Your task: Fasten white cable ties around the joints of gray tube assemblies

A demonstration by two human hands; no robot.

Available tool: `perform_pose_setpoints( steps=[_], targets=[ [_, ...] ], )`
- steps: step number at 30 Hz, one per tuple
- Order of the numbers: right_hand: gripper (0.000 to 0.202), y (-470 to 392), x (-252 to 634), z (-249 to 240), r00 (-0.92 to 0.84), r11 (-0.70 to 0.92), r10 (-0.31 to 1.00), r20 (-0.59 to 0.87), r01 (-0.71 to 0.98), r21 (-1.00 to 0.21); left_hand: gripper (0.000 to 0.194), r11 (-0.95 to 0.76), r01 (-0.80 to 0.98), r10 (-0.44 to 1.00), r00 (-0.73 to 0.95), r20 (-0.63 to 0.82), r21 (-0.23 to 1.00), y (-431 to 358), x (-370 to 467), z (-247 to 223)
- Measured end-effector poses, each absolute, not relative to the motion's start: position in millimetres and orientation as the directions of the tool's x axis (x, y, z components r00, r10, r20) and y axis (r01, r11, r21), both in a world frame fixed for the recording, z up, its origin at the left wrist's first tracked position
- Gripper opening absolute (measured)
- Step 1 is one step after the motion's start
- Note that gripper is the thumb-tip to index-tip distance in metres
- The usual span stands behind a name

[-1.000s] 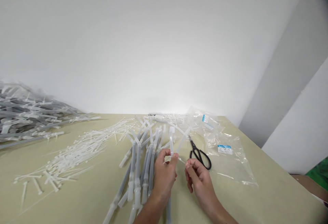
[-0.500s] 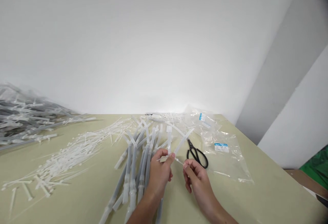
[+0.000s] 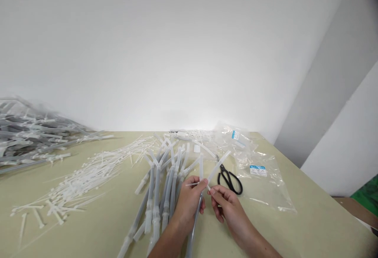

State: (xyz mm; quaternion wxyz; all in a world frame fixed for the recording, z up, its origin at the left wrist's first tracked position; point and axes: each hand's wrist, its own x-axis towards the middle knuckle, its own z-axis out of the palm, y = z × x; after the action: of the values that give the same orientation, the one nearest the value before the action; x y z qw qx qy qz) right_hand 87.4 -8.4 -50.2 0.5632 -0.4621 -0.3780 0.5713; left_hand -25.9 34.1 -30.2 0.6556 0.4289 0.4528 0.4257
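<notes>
My left hand (image 3: 191, 197) is closed round the joint of a translucent Y-shaped tube (image 3: 217, 167), whose two branches rise above the fingers while its long stem runs down beside the wrist. A thin white cable tie (image 3: 192, 184) pokes out to the left over that thumb. Close by on the right, my right hand (image 3: 223, 203) pinches a small white piece at the joint, apparently an end of the tie. Several similar Y-shaped tube assemblies (image 3: 156, 191) lie in a pile just left of my left hand.
Loose white cable ties (image 3: 85, 175) spread over the left of the table (image 3: 85, 238). Black-handled scissors (image 3: 229, 179) and clear labelled plastic bags (image 3: 265, 187) lie at the right. More tubes (image 3: 29, 132) are heaped at the far left. A wall stands behind.
The hands have come closer together, and the held tube has tilted so its stem shows below my left hand. The whole view has shifted slightly.
</notes>
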Motion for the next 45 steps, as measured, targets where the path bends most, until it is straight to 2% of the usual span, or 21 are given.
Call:
perform_pose_setpoints(
  steps=[6,10,15,20,25,31,33,37,45],
  targets=[
    [0.032,-4.6,93.6,-57.7,0.013,-0.151,0.987,-0.162,-0.29,-0.945,0.026,0.494,-0.231,0.85,0.328,-0.411,0.838,35.4,-29.0,-29.8],
    [0.03,-2.8,97.1,-60.5,0.007,-0.172,0.984,-0.178,-0.227,-0.959,0.029,0.564,-0.212,0.809,0.334,-0.483,0.798,35.8,-29.9,-30.5],
    [0.026,-4.2,99.9,-55.5,-0.004,-0.18,0.983,-0.182,-0.166,-0.97,0.028,0.562,-0.19,0.806,0.345,-0.481,0.805,36.3,-30.0,-32.2],
    [0.016,-3.0,103.8,-58.9,-0.046,-0.213,0.977,-0.208,-0.192,-0.958,0.027,0.521,-0.164,0.827,0.34,-0.448,0.837,36.0,-29.7,-31.7],
    [0.021,-1.4,105.8,-61.8,-0.089,-0.26,0.965,-0.248,-0.163,-0.952,0.028,0.443,-0.115,0.874,0.277,-0.4,0.889,35.1,-29.6,-29.9],
    [0.015,-0.4,104.4,-60.7,0.01,-0.056,0.998,-0.056,0.018,-0.998,0.026,0.38,-0.068,0.901,0.251,-0.352,0.923,34.8,-28.4,-31.7],
    [0.016,-0.4,103.7,-60.7,0.042,-0.116,0.992,-0.115,0.014,-0.993,0.025,0.372,-0.069,0.904,0.253,-0.344,0.926,34.8,-28.7,-30.3],
    [0.026,-2.3,100.2,-57.0,0.03,-0.26,0.964,-0.265,-0.108,-0.96,0.022,0.358,-0.083,0.908,0.265,-0.326,0.93,34.7,-30.4,-24.6],
    [0.035,-5.0,97.0,-55.8,0.04,-0.096,0.994,-0.098,-0.047,-0.994,0.016,0.373,-0.098,0.903,0.269,-0.336,0.923,32.2,-29.1,-24.2]
  ],
)
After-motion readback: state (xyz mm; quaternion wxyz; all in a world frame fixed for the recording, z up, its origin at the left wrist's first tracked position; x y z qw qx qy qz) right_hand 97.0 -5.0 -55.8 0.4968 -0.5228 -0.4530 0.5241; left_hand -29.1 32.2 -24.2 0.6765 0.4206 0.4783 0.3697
